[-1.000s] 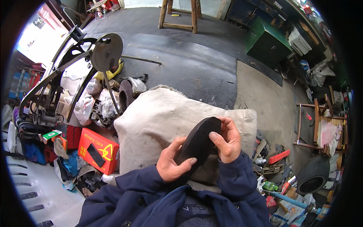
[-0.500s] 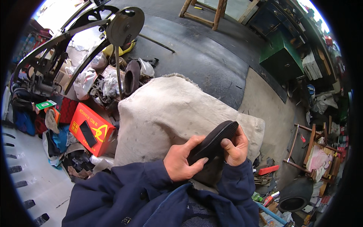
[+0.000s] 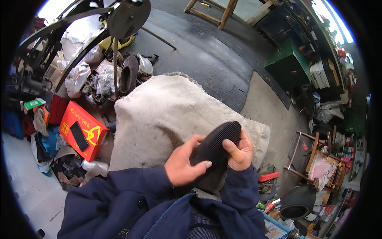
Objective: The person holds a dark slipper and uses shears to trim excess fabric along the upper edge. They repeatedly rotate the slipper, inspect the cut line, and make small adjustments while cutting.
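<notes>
Between my hands is a black shoe or shoe sole (image 3: 215, 139), tilted, its ridged surface facing up toward me at the upper end. My left hand (image 3: 185, 163) grips its left side, thumb across the lower part. My right hand (image 3: 238, 151) holds the upper right end, thumb pressed on the ridges. Both are above a stained pale canvas cloth (image 3: 147, 115) spread over my lap. Part of the lower end of the black piece is hidden in shadow behind my fingers.
A black iron machine (image 3: 127, 20) stands at upper left among bags and shoes. A red box (image 3: 93, 147) with a phone (image 3: 80, 136) on it lies left. A wooden stool (image 3: 205, 19), green metal box (image 3: 284, 67), folding chair (image 3: 314, 159), tyre (image 3: 294, 207) and scattered clutter surround me.
My head view has shifted, moving the surroundings about in the picture. The black piece has tilted slightly between my hands, which keep hold of it with small shifts of the fingers.
</notes>
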A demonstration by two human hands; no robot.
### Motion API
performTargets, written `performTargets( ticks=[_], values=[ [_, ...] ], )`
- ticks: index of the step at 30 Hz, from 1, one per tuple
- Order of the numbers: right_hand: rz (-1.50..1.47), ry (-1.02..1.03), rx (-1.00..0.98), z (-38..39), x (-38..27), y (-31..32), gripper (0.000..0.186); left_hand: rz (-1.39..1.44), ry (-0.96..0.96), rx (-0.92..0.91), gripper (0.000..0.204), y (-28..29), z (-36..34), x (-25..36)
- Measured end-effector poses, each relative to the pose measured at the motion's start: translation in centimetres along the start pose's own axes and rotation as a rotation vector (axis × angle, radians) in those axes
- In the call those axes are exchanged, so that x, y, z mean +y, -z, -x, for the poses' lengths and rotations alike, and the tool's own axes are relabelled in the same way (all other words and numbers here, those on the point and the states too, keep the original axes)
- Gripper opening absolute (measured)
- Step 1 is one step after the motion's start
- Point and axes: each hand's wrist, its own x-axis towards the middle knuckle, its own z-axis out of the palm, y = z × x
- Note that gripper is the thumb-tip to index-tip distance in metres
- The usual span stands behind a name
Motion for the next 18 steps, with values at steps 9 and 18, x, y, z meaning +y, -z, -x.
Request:
performTargets(
  ticks=[9, 18],
  values=[
    [0.135, 0.031, -0.12, 2.3, -1.0, -4.2, 0.073, 0.691, 0.188, 0.01, 0.06, 1.6, -0.9, -0.2],
    [0.356, 0.261, 0.084, 3.0, 2.0, -4.0, 0.075, 0.576, 0.16, 0.058, 0.075, 0.5, -1.5, -0.4]
  ],
)
